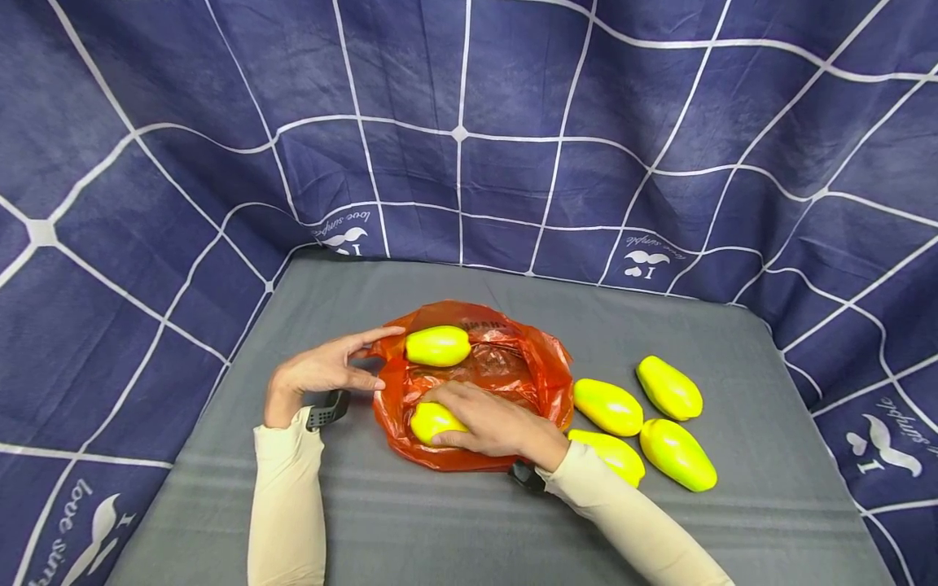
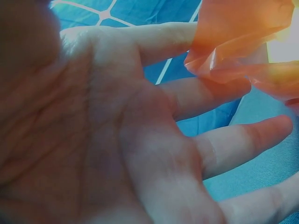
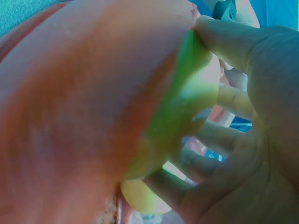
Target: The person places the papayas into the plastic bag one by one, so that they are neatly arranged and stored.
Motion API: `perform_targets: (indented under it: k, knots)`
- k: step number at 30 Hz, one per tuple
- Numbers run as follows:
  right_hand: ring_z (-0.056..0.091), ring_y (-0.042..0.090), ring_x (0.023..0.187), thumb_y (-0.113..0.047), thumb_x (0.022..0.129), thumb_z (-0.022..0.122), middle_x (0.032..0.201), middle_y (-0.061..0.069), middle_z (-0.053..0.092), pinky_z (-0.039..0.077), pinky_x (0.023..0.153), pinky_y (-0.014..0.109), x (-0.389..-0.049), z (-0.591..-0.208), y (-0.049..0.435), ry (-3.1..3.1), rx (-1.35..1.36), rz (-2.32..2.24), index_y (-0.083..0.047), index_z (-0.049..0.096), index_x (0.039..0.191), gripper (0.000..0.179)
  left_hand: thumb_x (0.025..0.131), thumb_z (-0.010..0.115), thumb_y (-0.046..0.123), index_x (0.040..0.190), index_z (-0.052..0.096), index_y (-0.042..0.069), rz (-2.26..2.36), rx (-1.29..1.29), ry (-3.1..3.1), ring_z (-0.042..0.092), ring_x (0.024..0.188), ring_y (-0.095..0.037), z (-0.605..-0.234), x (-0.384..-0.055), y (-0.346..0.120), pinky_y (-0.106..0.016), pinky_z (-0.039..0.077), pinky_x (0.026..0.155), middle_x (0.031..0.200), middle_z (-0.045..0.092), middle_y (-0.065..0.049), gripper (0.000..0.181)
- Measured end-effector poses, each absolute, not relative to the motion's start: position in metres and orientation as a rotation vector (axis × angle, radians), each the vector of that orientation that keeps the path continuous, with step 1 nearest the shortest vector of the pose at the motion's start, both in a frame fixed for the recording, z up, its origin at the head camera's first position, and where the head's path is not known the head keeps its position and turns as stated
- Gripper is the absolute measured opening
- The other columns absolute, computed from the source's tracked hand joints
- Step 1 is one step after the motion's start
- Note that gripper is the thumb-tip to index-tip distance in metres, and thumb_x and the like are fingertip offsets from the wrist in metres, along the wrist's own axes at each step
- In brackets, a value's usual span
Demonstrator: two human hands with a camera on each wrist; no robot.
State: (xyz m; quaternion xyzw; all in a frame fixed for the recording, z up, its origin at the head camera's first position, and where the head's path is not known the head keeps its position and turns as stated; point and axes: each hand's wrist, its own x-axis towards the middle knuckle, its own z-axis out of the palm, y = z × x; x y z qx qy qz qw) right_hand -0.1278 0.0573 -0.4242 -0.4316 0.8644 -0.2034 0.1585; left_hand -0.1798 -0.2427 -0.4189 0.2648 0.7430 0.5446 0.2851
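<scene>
A red plastic bag [image 1: 554, 382] lies spread on the grey surface with its mouth facing up. My right hand [image 1: 491, 419] reaches over its near rim and grips a yellow papaya [image 1: 432, 422] inside; in the right wrist view, thumb and fingers curve round this papaya [image 3: 187, 102]. Another papaya [image 1: 438, 346] lies in the left part of the bag, farther back. At the bag's left edge is my left hand [image 1: 326, 366], fingers extended and apart. Red plastic [image 2: 233, 42] overlaps its fingertips in the left wrist view.
Right of the bag lie several more papayas [image 1: 677, 454], grouped close together; the right forearm partly covers the nearest one [image 1: 611, 456]. A blue cloth [image 1: 513, 179] with white lines stands behind and at both sides of the grey surface [image 1: 410, 529].
</scene>
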Motion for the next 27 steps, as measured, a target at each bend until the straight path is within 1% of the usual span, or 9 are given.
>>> perform_targets:
  k: [3, 7, 10, 13, 15, 17, 22, 27]
  knots:
    - [0.046, 0.018, 0.131, -0.043, 0.098, 0.062, 0.142, 0.000, 0.049, 0.042, 0.111, 0.037, -0.1284, -0.4272, 0.0565, 2.460, -1.237, -0.580, -0.023, 0.047, 0.146, 0.054, 0.089, 0.076, 0.009, 0.159, 0.026, 0.011, 1.459, 0.706, 1.979, 0.041, 0.139, -0.039, -0.4186, -0.1799, -0.2426, -0.024, 0.052, 0.095, 0.158, 0.033, -0.021, 0.086]
    - [0.049, 0.017, 0.126, -0.041, 0.100, 0.061, 0.138, 0.002, 0.049, 0.045, 0.108, 0.035, -0.1296, -0.4302, 0.0575, 2.430, -1.220, -0.589, -0.021, 0.046, 0.148, 0.054, 0.089, 0.075, 0.009, 0.159, 0.025, 0.009, 1.462, 0.707, 1.969, 0.043, 0.137, -0.037, -0.4186, -0.1797, -0.2425, -0.025, 0.053, 0.094, 0.158, 0.033, -0.022, 0.086]
    - [0.049, 0.018, 0.132, -0.038, 0.102, 0.057, 0.144, 0.004, 0.048, 0.042, 0.112, 0.037, -0.1308, -0.4316, 0.0579, 2.392, -1.213, -0.595, -0.019, 0.044, 0.150, 0.053, 0.089, 0.075, 0.008, 0.158, 0.025, 0.008, 1.467, 0.711, 1.967, 0.046, 0.135, -0.033, -0.4196, -0.1797, -0.2424, -0.026, 0.054, 0.094, 0.157, 0.033, -0.023, 0.085]
    - [0.044, 0.020, 0.140, -0.035, 0.104, 0.054, 0.151, 0.004, 0.046, 0.035, 0.118, 0.039, -0.1322, -0.4321, 0.0580, 2.353, -1.209, -0.600, -0.015, 0.041, 0.151, 0.053, 0.089, 0.075, 0.008, 0.158, 0.025, 0.006, 1.474, 0.717, 1.963, 0.046, 0.135, -0.031, -0.4202, -0.1797, -0.2423, -0.026, 0.053, 0.094, 0.158, 0.032, -0.024, 0.085]
    - [0.040, 0.020, 0.143, -0.034, 0.105, 0.052, 0.153, 0.004, 0.045, 0.032, 0.120, 0.039, -0.1327, -0.4323, 0.0581, 2.332, -1.205, -0.609, -0.013, 0.040, 0.151, 0.052, 0.089, 0.075, 0.008, 0.158, 0.025, 0.006, 1.476, 0.709, 1.960, 0.044, 0.137, -0.033, -0.4198, -0.1795, -0.2424, -0.026, 0.053, 0.094, 0.158, 0.032, -0.024, 0.085]
    - [0.039, 0.020, 0.144, -0.033, 0.106, 0.050, 0.154, 0.005, 0.045, 0.031, 0.121, 0.039, -0.1333, -0.4319, 0.0579, 2.315, -1.212, -0.625, -0.012, 0.042, 0.150, 0.050, 0.089, 0.075, 0.008, 0.158, 0.025, 0.007, 1.478, 0.702, 1.959, 0.041, 0.138, -0.036, -0.4190, -0.1792, -0.2423, -0.025, 0.053, 0.095, 0.159, 0.032, -0.023, 0.086]
    - [0.040, 0.019, 0.144, -0.027, 0.108, 0.045, 0.153, 0.006, 0.046, 0.031, 0.121, 0.037, -0.1344, -0.4301, 0.0583, 2.287, -1.233, -0.671, -0.011, 0.047, 0.146, 0.041, 0.089, 0.075, 0.008, 0.159, 0.026, 0.009, 1.474, 0.696, 1.971, 0.038, 0.141, -0.040, -0.4181, -0.1794, -0.2418, -0.023, 0.052, 0.096, 0.159, 0.032, -0.021, 0.086]
    - [0.041, 0.018, 0.143, -0.022, 0.107, 0.046, 0.152, 0.005, 0.048, 0.032, 0.120, 0.038, -0.1355, -0.4293, 0.0594, 2.297, -1.242, -0.663, -0.011, 0.046, 0.147, 0.041, 0.089, 0.076, 0.008, 0.159, 0.026, 0.009, 1.469, 0.695, 1.979, 0.036, 0.142, -0.041, -0.4174, -0.1793, -0.2416, -0.023, 0.051, 0.096, 0.160, 0.031, -0.021, 0.086]
